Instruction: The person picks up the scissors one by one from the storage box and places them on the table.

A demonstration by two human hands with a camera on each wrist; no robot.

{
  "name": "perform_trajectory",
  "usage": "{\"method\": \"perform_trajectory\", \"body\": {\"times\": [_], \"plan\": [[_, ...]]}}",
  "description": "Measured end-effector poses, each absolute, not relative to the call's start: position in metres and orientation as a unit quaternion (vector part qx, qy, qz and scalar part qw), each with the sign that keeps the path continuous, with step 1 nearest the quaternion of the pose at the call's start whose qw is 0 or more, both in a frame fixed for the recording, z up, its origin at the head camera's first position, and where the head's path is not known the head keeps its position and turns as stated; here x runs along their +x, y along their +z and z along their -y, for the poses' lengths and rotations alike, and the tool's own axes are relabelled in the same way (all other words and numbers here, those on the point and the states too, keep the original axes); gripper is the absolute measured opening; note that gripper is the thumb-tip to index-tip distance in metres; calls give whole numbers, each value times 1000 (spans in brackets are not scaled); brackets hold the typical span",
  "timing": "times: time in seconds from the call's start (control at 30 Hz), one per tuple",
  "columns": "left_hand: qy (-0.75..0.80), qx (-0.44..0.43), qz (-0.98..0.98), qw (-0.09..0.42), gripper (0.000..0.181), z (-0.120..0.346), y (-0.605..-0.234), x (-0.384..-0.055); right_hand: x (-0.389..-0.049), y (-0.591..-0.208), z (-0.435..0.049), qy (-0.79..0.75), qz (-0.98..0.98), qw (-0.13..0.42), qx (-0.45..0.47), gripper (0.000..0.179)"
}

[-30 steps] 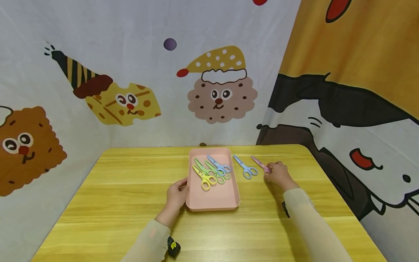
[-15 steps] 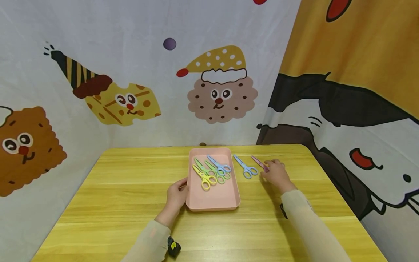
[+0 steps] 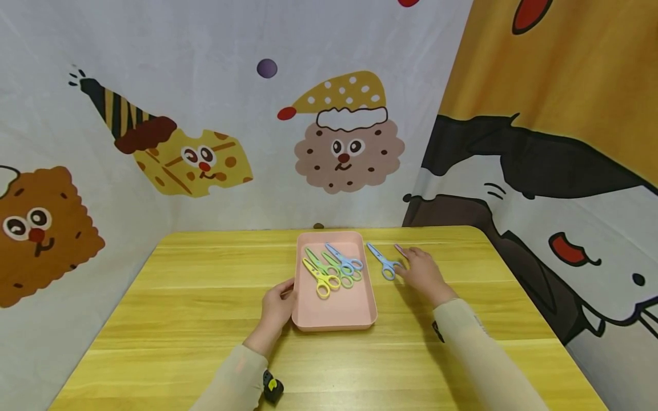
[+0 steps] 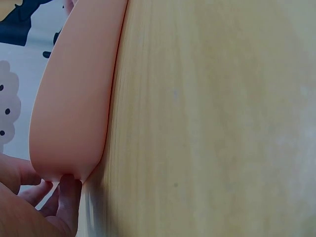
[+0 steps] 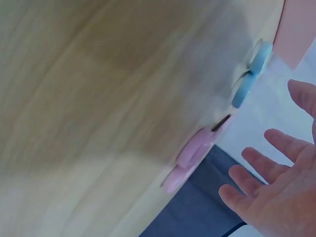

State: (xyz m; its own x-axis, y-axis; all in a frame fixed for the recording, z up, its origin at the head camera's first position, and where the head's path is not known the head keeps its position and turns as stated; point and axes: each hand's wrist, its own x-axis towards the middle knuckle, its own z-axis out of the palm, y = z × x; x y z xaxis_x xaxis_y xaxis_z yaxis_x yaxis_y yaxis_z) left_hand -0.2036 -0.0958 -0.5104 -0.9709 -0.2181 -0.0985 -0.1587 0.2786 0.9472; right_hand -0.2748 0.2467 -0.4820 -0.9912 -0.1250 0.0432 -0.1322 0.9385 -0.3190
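Note:
My left hand (image 3: pixel 277 308) holds the left side of a pink tray (image 3: pixel 334 317); in the left wrist view its fingertips (image 4: pixel 69 185) touch the outer wall. My right hand (image 3: pixel 424 277) is spread beyond the tray's right side, over the handles of pink scissors (image 3: pixel 400 249). Only their blade tip shows in the head view. Blue scissors (image 3: pixel 379 257) lie just left of that hand, its thumb beside their handle loops. In the right wrist view the fingers are apart, holding neither the pink scissors (image 5: pixel 193 150) nor the blue scissors (image 5: pixel 247 88).
Inside the tray lie yellow scissors (image 3: pixel 313 271), two green scissors (image 3: pixel 315 257) and blue scissors (image 3: pixel 336 254), overlapping one another. The wooden table (image 3: pixel 205 302) ends at a cartoon-printed curtain (image 3: pixel 231 211) behind.
My right hand has shifted left and slightly forward, from the pink scissors' handles toward the blue scissors, covering more of the pink pair. The left hand and the tray stay in place.

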Motion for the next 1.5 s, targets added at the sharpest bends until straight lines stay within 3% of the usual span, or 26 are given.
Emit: {"method": "perform_trajectory", "body": {"times": [0.17, 1.17, 1.5], "plan": [[-591, 118, 798, 24, 35, 96, -511, -204, -271, -476, -236, 166, 984, 2, 65, 68], [-596, 117, 794, 23, 35, 95, -510, -204, -260, -471, -182, 193, 960, 71, 188, 66], [-597, 120, 793, 20, 34, 96, -511, -204, -258, -469, -163, 185, 963, 35, 192, 67]]}}
